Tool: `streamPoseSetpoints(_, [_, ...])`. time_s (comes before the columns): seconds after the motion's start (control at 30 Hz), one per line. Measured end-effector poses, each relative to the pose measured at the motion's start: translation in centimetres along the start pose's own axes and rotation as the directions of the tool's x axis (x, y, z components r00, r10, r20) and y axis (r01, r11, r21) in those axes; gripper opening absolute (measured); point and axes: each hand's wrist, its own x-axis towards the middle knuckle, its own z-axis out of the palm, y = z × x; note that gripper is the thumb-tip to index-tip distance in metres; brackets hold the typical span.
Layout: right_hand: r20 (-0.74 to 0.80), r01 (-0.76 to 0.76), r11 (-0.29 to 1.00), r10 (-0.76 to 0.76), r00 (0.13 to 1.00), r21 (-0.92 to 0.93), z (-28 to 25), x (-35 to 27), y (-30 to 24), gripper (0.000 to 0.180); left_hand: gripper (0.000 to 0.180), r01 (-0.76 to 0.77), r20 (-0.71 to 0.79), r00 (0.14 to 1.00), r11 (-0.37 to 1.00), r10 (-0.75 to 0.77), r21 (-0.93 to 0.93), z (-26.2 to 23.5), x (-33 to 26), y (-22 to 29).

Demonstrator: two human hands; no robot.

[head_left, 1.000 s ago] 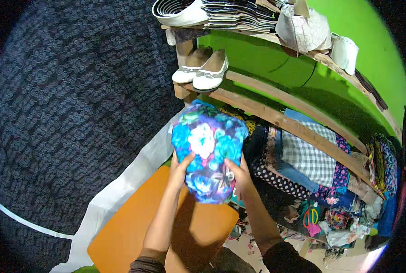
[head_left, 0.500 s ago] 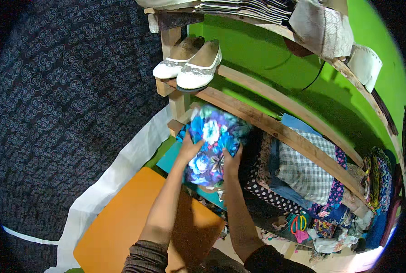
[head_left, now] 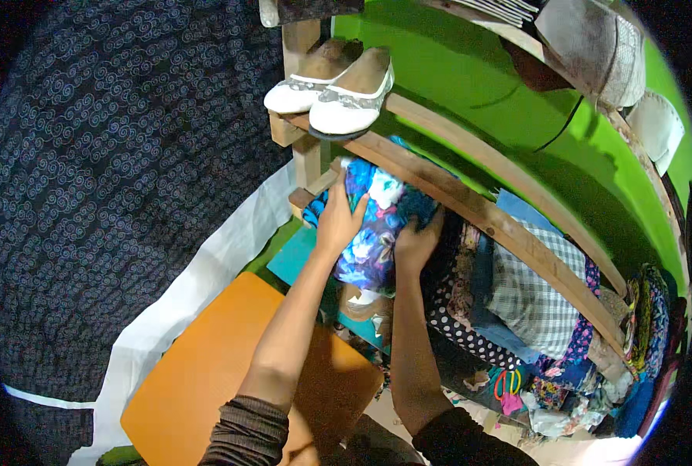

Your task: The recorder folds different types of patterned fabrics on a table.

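A folded floral cloth [head_left: 367, 247] in blue, purple and white is between my two hands, its far part going under the wooden rail of the rack. My left hand [head_left: 341, 221] grips its left edge, thumb on top. On the right edge, my right hand [head_left: 419, 242] holds it the same way. The fingers beneath the cloth are hidden. A pair of white flat shoes [head_left: 347, 111] stands on the rack's rail [head_left: 408, 167], just beyond the cloth. Right of my right hand lie stacked fabrics, among them a grey checked cloth [head_left: 536, 287] and a black polka-dot cloth [head_left: 470, 338].
An orange board [head_left: 198, 361] lies at the lower left, beside a white strip and a dark patterned curtain [head_left: 136, 179]. Scissors with coloured handles [head_left: 507, 382] rest among scraps at the lower right. Pale bags [head_left: 594, 50] sit on the upper shelf.
Both hands have pushed the floral cloth farther away, so its far part now sits under the rail. The view has shifted slightly, with the upper shelf now higher in the picture.
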Motion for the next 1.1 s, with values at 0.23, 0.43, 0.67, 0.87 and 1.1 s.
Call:
streamPoseSetpoints(0.23, [0.231,0.266,0.647,-0.14,0.963,-0.715,0.7,-1.9,-1.4,0.054,0.05,-0.195,0.132,0.98,0.637,0.146,0.746,0.1,-2.1,1.7])
streamPoseSetpoints(0.43, [0.314,0.254,0.691,-0.042,0.948,-0.676,1.9,-1.1,3.1,0.056,0.042,-0.256,0.268,0.958,0.723,0.102,0.641,1.7,-2.6,-1.5])
streamPoseSetpoints(0.67, [0.315,0.231,0.645,0.015,0.949,-0.728,2.1,-2.2,2.9,0.056,0.041,-0.284,0.262,0.955,0.695,0.141,0.661,1.4,-2.8,-2.5])
streamPoseSetpoints(0.87, [0.348,0.301,0.619,-0.047,0.936,-0.726,0.8,-4.7,2.1,0.052,0.043,-0.245,0.289,0.955,0.741,0.071,0.625,-0.3,-4.9,-1.1])
streamPoseSetpoints(1.1, [0.453,0.415,0.699,-0.144,0.88,-0.583,-1.3,-7.6,-2.2,0.049,0.044,-0.124,0.186,0.982,0.643,-0.03,0.756,-4.5,-10.9,-1.0])
